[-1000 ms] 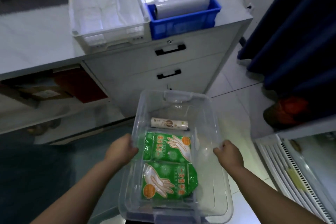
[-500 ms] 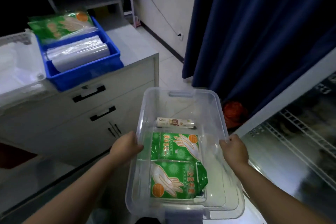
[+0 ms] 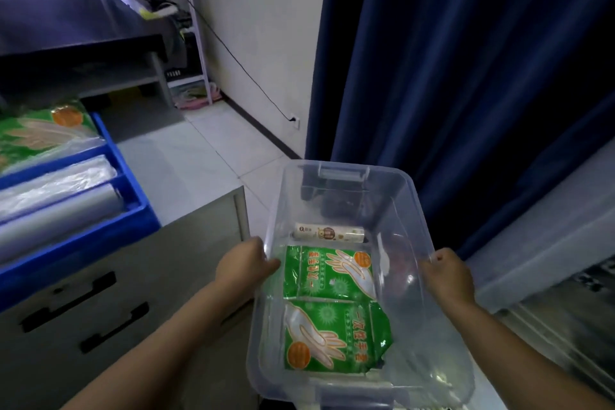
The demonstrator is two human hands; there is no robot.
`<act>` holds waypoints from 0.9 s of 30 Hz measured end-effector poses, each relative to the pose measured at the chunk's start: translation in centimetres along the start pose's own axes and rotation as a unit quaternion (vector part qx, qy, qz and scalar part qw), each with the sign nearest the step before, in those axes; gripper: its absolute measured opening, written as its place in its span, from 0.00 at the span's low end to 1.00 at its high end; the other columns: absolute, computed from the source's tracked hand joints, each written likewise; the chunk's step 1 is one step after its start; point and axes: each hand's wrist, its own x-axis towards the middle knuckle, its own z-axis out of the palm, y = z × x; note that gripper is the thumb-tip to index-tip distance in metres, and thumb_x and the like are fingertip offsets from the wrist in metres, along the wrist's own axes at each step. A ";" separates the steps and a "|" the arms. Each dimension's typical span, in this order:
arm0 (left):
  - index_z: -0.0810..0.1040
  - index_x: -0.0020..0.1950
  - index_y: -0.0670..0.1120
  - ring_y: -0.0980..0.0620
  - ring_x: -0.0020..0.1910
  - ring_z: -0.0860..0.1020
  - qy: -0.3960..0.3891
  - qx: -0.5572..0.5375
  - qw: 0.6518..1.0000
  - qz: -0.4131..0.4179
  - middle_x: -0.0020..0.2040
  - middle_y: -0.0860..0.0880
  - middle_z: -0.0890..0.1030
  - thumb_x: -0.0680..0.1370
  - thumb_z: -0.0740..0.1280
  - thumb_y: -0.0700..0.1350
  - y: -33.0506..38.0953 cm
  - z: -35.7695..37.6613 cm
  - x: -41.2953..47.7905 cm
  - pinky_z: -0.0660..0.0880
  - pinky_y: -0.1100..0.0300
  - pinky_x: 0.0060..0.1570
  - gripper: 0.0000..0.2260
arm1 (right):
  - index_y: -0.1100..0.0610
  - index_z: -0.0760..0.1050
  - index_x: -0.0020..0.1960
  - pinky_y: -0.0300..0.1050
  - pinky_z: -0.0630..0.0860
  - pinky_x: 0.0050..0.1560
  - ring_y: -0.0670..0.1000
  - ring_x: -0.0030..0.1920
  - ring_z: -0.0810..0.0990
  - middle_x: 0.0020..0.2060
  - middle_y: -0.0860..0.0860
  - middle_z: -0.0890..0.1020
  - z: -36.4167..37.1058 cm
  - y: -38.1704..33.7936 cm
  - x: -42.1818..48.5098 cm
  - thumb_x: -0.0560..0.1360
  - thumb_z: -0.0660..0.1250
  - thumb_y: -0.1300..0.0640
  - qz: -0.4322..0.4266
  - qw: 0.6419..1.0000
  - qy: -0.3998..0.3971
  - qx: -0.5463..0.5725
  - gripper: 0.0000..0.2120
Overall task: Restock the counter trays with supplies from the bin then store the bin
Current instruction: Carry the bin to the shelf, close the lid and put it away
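The left grip [image 3: 244, 265] and right grip [image 3: 447, 276] each clasped a rim of the bin [image 3: 409, 186] (glove packs [image 3: 329, 276] inside); storing seemed underway; next it needed a resting place.

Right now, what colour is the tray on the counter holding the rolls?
Blue; the tray shows clearly at the left of the head view.

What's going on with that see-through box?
A person holds a clear bin in the air, left hand gripping one side rim, right hand the other. Two green glove packs and a small roll lie inside. To the left, the blue tray on the counter holds plastic rolls.
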 end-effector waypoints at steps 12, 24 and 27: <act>0.72 0.40 0.45 0.47 0.37 0.79 0.000 0.013 0.999 -0.030 0.38 0.46 0.82 0.76 0.63 0.58 3.8 -4.4 19.8 0.74 0.57 0.37 0.16 | 0.55 0.65 0.32 0.43 0.63 0.29 0.54 0.30 0.71 0.27 0.51 0.72 3.8 -10.4 17.6 0.71 0.66 0.59 -0.007 1.000 -0.020 0.001 0.13; 0.73 0.28 0.46 0.49 0.33 0.81 0.015 -0.032 0.985 -0.167 0.30 0.49 0.81 0.75 0.66 0.55 5.9 -7.3 36.6 0.74 0.60 0.37 0.19 | 0.58 0.67 0.35 0.41 0.62 0.29 0.53 0.30 0.70 0.30 0.52 0.73 11.3 -22.3 40.3 0.71 0.68 0.60 -0.111 0.985 -0.133 -0.003 0.11; 0.72 0.30 0.46 0.51 0.32 0.76 0.035 -0.020 0.977 -0.208 0.26 0.52 0.76 0.75 0.65 0.56 5.5 -8.6 39.1 0.68 0.60 0.33 0.18 | 0.60 0.69 0.38 0.43 0.63 0.30 0.56 0.34 0.72 0.33 0.54 0.75 13.4 -26.4 44.3 0.71 0.69 0.60 -0.152 0.975 -0.161 -0.019 0.09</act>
